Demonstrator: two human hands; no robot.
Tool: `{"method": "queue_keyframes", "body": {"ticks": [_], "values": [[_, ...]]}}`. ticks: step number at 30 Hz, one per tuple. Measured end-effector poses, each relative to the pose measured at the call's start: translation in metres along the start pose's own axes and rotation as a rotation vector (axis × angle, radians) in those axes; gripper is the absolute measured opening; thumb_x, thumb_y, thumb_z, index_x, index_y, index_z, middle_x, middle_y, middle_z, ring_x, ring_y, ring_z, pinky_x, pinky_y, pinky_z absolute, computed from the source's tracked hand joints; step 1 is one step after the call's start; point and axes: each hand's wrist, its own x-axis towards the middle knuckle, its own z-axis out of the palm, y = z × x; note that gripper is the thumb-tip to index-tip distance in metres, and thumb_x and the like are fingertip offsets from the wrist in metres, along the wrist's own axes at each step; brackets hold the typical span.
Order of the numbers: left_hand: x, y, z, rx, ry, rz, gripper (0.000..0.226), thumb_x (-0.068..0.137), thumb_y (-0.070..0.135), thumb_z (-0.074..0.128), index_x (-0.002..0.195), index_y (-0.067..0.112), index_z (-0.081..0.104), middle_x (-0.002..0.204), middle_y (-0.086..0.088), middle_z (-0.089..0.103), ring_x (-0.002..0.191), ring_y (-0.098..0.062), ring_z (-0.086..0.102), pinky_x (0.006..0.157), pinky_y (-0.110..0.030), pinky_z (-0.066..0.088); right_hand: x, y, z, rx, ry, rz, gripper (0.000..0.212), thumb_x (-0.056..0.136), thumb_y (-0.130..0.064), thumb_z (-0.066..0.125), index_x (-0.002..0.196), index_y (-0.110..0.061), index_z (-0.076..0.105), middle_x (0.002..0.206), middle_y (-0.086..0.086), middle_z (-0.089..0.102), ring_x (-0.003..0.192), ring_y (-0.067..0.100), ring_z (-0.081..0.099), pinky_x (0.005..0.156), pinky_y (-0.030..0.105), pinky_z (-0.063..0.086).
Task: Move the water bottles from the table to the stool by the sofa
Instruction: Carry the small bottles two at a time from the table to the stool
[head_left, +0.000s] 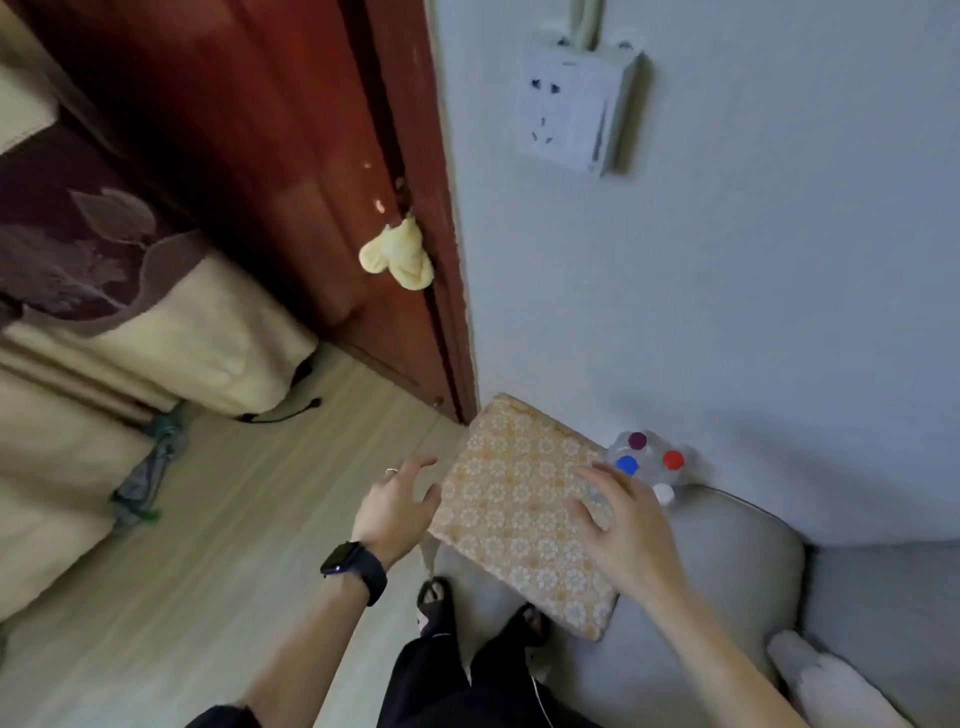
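The picture is a bit blurry. The bottles (652, 453) are see-through, so their sides are hard to make out and mostly their caps show. The right hand (626, 525) hides the near side of them, and I cannot tell what they stand on. Both arms are cut off at the bottom edge. I cannot tell if the hands touch the stool (519, 493) or just hang over it.

Four caps show, so there are four bottles: a purple cap (637, 440), a blue cap (627, 464), a red cap (673, 459) and a white cap (664, 492). They stand close together just past the right fingertips, off the far corner of the stool, between the wall (727, 312) and the sofa (727, 587). There is one stool with a flowery top, and it sits between the two hands.

Both hands are loose, with fingers spread, and hold nothing. The left hand (395, 501) is at the stool's left edge. The right hand is over its right side.

A black watch (353, 566) is on the left wrist and a ring (390, 471) is on one left finger. The grey sofa is just under and to the right of the right hand. Two feet in dark sandals (434, 597) are below the hands. Far past the left hand is a red-brown door (260, 156) with a yellow cloth (397, 254) on it. A wall socket (576, 114) is high above the right hand. A bed (156, 332) is well to the left of the left hand
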Motion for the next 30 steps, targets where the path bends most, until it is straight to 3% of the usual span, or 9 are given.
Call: {"method": "queue_keyframes", "body": {"ticks": [2, 7, 12, 17, 22, 30], "values": [[-0.016, -0.032, -0.017, -0.016, 0.099, -0.055, 0.040, 0.097, 0.040, 0.054, 0.136, 0.037, 0.049, 0.133, -0.002, 0.058, 0.116, -0.024, 0.057, 0.090, -0.032, 0.048, 0.017, -0.035, 0.021, -0.041, -0.079, -0.124, 0.038, 0.094, -0.039, 0.062, 0.130, -0.029, 0.063, 0.133, -0.008, 0.058, 0.128, 0.016, 0.047, 0.102, 0.023, 0.034], [-0.091, -0.121, -0.062, -0.105, 0.323, -0.278, 0.039, 0.096, 0.039, 0.055, 0.134, 0.033, 0.052, 0.129, -0.003, 0.060, 0.117, -0.026, 0.056, 0.093, -0.034, 0.047, 0.027, -0.145, 0.093, -0.113, -0.331, -0.483, 0.039, 0.094, -0.041, 0.060, 0.131, -0.030, 0.061, 0.137, -0.009, 0.055, 0.131, 0.017, 0.045, 0.106, 0.029, 0.038], [-0.214, -0.226, -0.112, -0.168, 0.591, -0.532, 0.040, 0.093, 0.038, 0.060, 0.132, 0.030, 0.055, 0.128, -0.002, 0.062, 0.122, -0.023, 0.054, 0.098, -0.033, 0.045, -0.030, -0.276, 0.171, -0.167, -0.488, -0.831, 0.038, 0.092, -0.046, 0.059, 0.128, -0.035, 0.063, 0.137, -0.007, 0.057, 0.132, 0.018, 0.045, 0.112, 0.033, 0.036], [-0.379, -0.321, -0.145, -0.222, 0.886, -0.763, 0.044, 0.093, 0.041, 0.060, 0.135, 0.029, 0.053, 0.125, -0.004, 0.063, 0.118, -0.022, 0.056, 0.094, -0.035, 0.048, -0.151, -0.390, 0.251, -0.193, -0.658, -1.138, 0.035, 0.092, -0.044, 0.063, 0.125, -0.033, 0.065, 0.138, -0.004, 0.058, 0.135, 0.019, 0.041, 0.114, 0.025, 0.024], [-0.547, -0.412, -0.157, -0.201, 1.085, -1.003, 0.049, 0.093, 0.053, 0.056, 0.137, 0.032, 0.052, 0.119, -0.005, 0.066, 0.110, -0.024, 0.060, 0.083, -0.035, 0.050, -0.298, -0.486, 0.328, -0.178, -0.777, -1.412, 0.035, 0.091, -0.045, 0.063, 0.125, -0.034, 0.064, 0.137, -0.006, 0.057, 0.136, 0.018, 0.039, 0.114, 0.023, 0.022], [-0.779, -0.480, -0.167, -0.157, 1.368, -1.317, 0.048, 0.093, 0.052, 0.055, 0.136, 0.031, 0.053, 0.135, 0.002, 0.059, 0.124, -0.021, 0.053, 0.095, -0.037, 0.046, -0.524, -0.611, 0.411, -0.142, -0.942, -1.844, 0.040, 0.092, -0.056, 0.056, 0.128, -0.040, 0.059, 0.139, -0.013, 0.054, 0.140, 0.015, 0.035, 0.117, 0.032, 0.027]]}}
